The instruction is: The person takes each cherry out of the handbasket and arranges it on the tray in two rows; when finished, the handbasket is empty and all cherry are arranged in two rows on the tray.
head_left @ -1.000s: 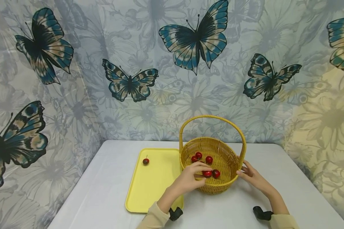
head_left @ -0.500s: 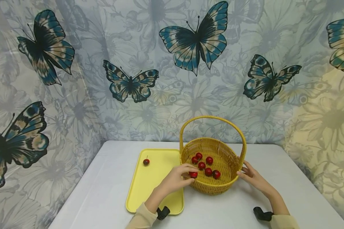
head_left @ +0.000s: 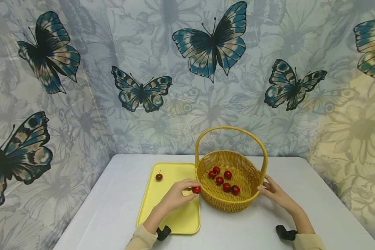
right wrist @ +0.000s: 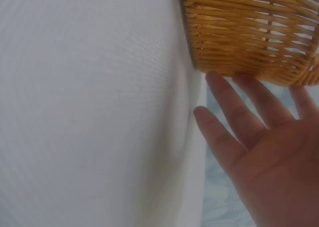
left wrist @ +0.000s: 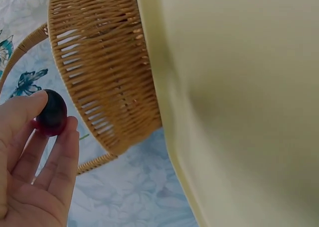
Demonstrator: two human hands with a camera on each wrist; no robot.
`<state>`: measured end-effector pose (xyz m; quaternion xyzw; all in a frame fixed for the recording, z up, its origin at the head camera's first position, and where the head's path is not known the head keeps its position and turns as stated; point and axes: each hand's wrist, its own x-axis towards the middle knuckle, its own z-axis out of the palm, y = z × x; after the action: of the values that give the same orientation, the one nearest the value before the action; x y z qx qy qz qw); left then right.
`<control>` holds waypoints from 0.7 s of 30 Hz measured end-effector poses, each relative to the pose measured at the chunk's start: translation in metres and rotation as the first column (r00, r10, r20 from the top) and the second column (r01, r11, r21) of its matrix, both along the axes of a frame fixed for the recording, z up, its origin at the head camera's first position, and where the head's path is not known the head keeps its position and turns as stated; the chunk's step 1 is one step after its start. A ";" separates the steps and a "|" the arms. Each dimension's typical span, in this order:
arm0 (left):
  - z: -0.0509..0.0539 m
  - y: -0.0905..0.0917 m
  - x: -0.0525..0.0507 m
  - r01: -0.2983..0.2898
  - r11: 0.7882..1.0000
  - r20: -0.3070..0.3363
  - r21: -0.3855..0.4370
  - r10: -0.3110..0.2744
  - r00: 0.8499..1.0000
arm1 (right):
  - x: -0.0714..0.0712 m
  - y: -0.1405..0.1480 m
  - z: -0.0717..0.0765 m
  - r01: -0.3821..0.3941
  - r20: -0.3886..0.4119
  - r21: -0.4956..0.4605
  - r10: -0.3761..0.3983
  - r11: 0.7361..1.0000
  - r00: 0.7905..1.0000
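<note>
While in left hand (head_left: 175, 195), red cherry (head_left: 196, 190).

We saw tray (head_left: 181, 218) in plain pale yellow. Basket (head_left: 229, 207) was golden-brown, finely ribbed with weave; handle (head_left: 227, 127) yellow-gold. Cherries (head_left: 219, 181) inside shone deep red, tray cherry (head_left: 159, 177) darker; held cherry (head_left: 196, 190) bright red in head view, mostly near-black in left wrist view. Surface (head_left: 106, 208) was plain white, sleeves (head_left: 142, 238) beige, wrist cameras (head_left: 285, 233) black. Backdrop (head_left: 215, 114) was pale blue-grey with grey flowers, yellowish at right; butterflies (head_left: 215, 43) teal, cream, black.
</note>
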<state>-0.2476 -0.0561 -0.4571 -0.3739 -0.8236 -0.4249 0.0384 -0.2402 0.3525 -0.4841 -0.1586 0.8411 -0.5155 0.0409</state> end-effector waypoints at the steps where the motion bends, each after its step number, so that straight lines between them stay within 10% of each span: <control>1: -0.001 -0.003 0.000 -0.004 1.000 -0.004 -0.003 0.004 1.000 | 0.000 0.000 0.000 0.000 0.000 0.002 0.000 1.000 1.000; 21: -0.008 -0.051 -0.022 -0.092 0.991 -0.060 -0.094 0.086 0.994 | 0.001 0.000 -0.002 0.004 0.001 0.000 -0.004 1.000 1.000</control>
<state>-0.2699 -0.1069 -0.4648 -0.3499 -0.8575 -0.3720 0.0621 -0.2391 0.3520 -0.4858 -0.1566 0.8414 -0.5156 0.0402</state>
